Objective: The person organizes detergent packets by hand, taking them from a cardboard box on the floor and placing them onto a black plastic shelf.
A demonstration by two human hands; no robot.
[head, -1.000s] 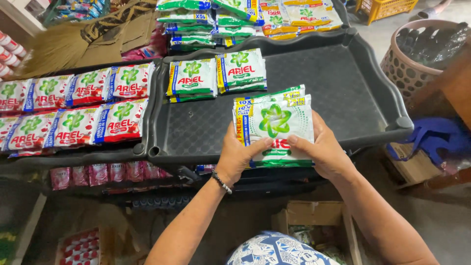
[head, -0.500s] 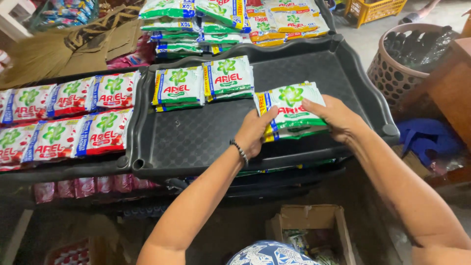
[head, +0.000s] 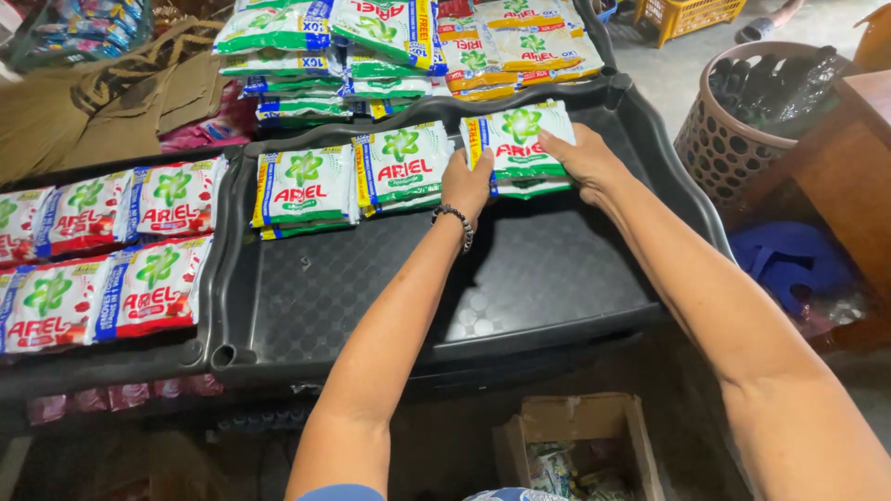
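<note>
Black plastic trays fill the view, the nearer tray point(head: 390, 306) mostly bare across its textured floor. At its far edge lie three stacks of green-and-white sachets in a row: the left stack point(head: 302, 190), the middle stack point(head: 401, 167) and the right stack point(head: 518, 147) — this last one is held between both hands.

The left hand point(head: 467, 181), a beaded bracelet point(head: 455, 221) at its wrist, presses flat against the left edge of the right stack, fingers together. The right hand point(head: 587, 160) clasps the opposite edge, thumb lying over the top sachet and fingers tucked at the side; the stack rests on the tray floor, just beside the middle stack.

On the neighbouring tray point(head: 111, 357) to the left lie red-and-white sachets point(head: 102, 250) in two rows. Beyond the trays, more sachets point(head: 371, 46) are piled up — green ones and some orange. A woven basket point(head: 742, 111) holding dark bags stands at the right, a blue cloth point(head: 789, 264) lies below it, and an open cardboard box point(head: 575, 445) sits under the tray's near edge.
</note>
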